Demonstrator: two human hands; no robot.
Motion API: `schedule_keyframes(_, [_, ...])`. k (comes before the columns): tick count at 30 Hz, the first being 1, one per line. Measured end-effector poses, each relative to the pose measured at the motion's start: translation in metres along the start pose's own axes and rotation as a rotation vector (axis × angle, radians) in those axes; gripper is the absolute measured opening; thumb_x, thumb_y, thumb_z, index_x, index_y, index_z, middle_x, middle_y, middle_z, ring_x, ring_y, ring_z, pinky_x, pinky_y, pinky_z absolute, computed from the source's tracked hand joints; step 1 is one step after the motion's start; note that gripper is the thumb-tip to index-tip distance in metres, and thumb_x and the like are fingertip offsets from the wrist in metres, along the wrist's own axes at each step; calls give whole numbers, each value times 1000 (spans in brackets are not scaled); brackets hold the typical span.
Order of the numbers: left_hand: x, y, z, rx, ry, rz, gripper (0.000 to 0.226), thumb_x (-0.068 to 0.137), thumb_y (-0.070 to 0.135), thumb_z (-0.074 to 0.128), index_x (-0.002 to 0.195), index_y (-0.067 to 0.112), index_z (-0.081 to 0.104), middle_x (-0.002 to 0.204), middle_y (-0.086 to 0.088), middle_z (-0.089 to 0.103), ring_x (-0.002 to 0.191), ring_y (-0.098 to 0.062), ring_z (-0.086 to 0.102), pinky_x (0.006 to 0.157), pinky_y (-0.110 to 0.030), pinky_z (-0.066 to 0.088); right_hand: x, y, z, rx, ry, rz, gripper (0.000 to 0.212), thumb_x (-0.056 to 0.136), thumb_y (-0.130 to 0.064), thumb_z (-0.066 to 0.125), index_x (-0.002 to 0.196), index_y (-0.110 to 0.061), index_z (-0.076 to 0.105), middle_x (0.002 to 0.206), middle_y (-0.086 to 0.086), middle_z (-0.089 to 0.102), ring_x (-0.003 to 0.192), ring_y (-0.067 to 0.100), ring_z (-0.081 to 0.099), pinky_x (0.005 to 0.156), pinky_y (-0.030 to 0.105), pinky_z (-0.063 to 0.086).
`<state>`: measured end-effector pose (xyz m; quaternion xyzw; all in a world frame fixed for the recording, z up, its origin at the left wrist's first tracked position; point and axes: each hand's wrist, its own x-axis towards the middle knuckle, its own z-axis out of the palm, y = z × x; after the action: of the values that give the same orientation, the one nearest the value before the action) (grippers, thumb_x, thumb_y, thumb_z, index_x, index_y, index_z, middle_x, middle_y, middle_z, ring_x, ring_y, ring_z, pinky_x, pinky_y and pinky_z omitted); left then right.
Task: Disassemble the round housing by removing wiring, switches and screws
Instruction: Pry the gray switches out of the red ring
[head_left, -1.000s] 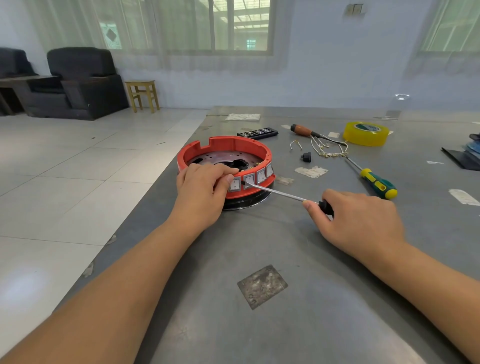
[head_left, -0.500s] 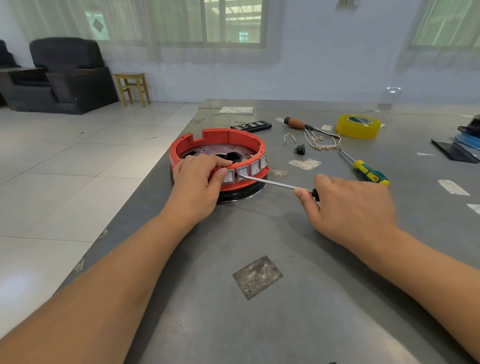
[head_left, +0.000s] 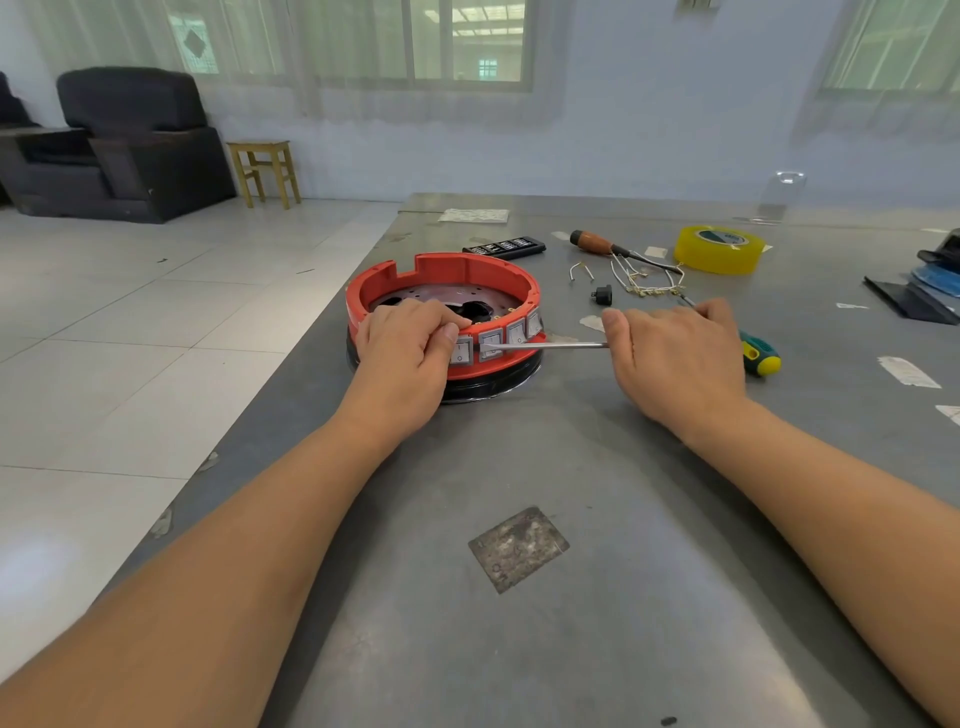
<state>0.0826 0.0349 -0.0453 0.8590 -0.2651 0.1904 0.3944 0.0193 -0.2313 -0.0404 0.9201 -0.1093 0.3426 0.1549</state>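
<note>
1. I see the round red housing (head_left: 444, 306) on the bench (head_left: 597, 597), close to its left edge.
2. My left hand (head_left: 408, 345) grips the near rim of the housing, thumb beside a grey switch (head_left: 461, 351).
3. My right hand (head_left: 675, 358) is clamped on a screwdriver (head_left: 550, 344); its tip touches the next switch (head_left: 491, 347).

Both forearms are bare to the frame edge, and the hands (head_left: 410, 343) wear no gloves.

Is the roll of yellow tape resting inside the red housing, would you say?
No, the yellow tape lies on the table, far right of the red housing.
</note>
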Motion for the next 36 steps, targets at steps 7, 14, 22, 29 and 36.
schedule_keyframes(7, [-2, 0, 0, -36, -35, 1, 21, 111, 22, 46, 117, 32, 64, 119, 11, 56, 114, -6, 34, 117, -50, 31, 19, -7, 22, 59, 68, 60, 57, 107, -39, 23, 75, -17, 65, 72, 4, 65, 74, 28, 58, 87, 43, 35])
schedule_keyframes(14, [-3, -1, -3, -21, -51, 38, 26, 111, 19, 47, 124, 26, 68, 124, 7, 59, 119, -10, 38, 117, -47, 30, 30, -10, 38, 117, 135, 68, 58, 108, -39, 20, 85, -14, 67, 78, 6, 64, 78, 29, 56, 89, 43, 32])
schedule_keyframes(22, [-8, -9, -17, -55, -86, 111, 31, 104, 18, 61, 131, 32, 66, 127, 21, 58, 126, -9, 48, 110, -48, 47, 16, 1, 23, 93, 113, -25, 61, 108, -48, 19, 75, -18, 60, 74, 5, 67, 73, 31, 61, 87, 44, 36])
schedule_keyframes(29, [-9, -10, -17, -97, 6, 163, 26, 101, 15, 69, 118, 33, 76, 107, 38, 59, 106, 17, 53, 98, -30, 51, -23, 18, -1, 123, 9, -156, 60, 96, -72, 20, 78, -21, 47, 67, -4, 52, 62, 23, 54, 59, 33, 30])
schedule_keyframes(36, [-8, -7, -17, -61, -17, 141, 25, 100, 21, 69, 118, 37, 76, 106, 42, 54, 104, 15, 51, 100, -36, 50, -43, 22, -11, 99, -2, -149, 62, 95, -75, 13, 75, -27, 47, 61, -8, 53, 55, 16, 49, 48, 26, 23])
